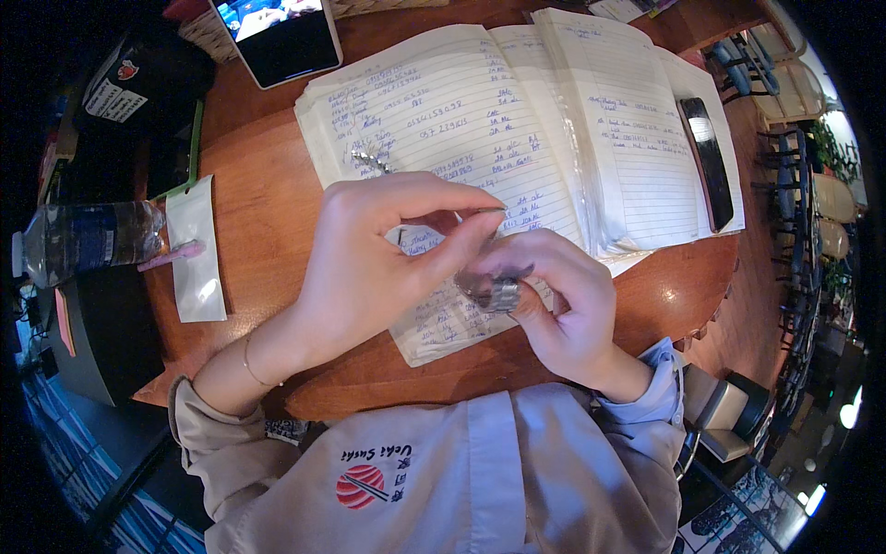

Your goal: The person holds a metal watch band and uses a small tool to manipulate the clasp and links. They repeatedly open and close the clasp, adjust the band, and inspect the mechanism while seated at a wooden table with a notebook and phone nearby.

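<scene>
My left hand (360,249) is held over the open notebook (415,102), its thumb and forefinger pinched together. Whatever sits in that pinch is too small to make out. Close beside it, my right hand (577,305) is closed with curled fingers on a small grey ribbed object (505,295), whose kind I cannot tell. The two hands nearly meet, and the right fingertips are blurred. Beyond my left knuckles, a small silvery, chain-like thing (371,159) lies on the handwritten page.
A dark phone (707,166) rests on the notebook's right page. A tablet (281,42) stands at the back. To the left are a plastic bottle (88,242), a white packet (197,268), a pink pen (171,256) and a black box (138,78). Chairs (724,415) stand beyond the table's right edge.
</scene>
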`<state>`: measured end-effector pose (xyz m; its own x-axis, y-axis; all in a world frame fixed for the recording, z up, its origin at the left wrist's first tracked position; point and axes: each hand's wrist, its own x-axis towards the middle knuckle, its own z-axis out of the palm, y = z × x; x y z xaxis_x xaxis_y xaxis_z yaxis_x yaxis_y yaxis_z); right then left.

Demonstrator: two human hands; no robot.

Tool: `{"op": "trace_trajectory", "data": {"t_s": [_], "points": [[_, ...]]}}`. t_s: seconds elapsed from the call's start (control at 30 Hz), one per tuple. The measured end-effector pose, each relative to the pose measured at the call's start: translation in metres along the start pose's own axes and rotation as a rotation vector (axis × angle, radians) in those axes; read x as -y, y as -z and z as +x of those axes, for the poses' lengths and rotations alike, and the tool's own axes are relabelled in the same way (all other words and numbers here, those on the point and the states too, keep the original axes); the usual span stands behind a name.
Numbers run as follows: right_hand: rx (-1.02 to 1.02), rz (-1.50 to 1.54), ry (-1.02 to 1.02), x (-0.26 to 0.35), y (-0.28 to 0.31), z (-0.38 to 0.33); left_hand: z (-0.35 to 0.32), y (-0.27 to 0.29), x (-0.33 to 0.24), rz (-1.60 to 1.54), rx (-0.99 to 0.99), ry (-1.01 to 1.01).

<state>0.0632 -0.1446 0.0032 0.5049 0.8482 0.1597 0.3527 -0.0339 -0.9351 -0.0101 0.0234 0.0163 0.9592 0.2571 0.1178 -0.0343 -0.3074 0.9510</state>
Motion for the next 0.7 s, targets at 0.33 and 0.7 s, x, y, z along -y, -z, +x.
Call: {"op": "trace_trajectory", "data": {"t_s": [0.33, 0.7], "points": [[0.073, 0.85, -0.48, -0.005, 0.014, 0.006, -0.003, -0.008, 0.007, 0.091, -0.124, -0.008], [0.009, 0.69, -0.483, 0.0, 0.009, 0.01, -0.005, -0.01, 0.007, 0.17, -0.17, -0.005]]}}
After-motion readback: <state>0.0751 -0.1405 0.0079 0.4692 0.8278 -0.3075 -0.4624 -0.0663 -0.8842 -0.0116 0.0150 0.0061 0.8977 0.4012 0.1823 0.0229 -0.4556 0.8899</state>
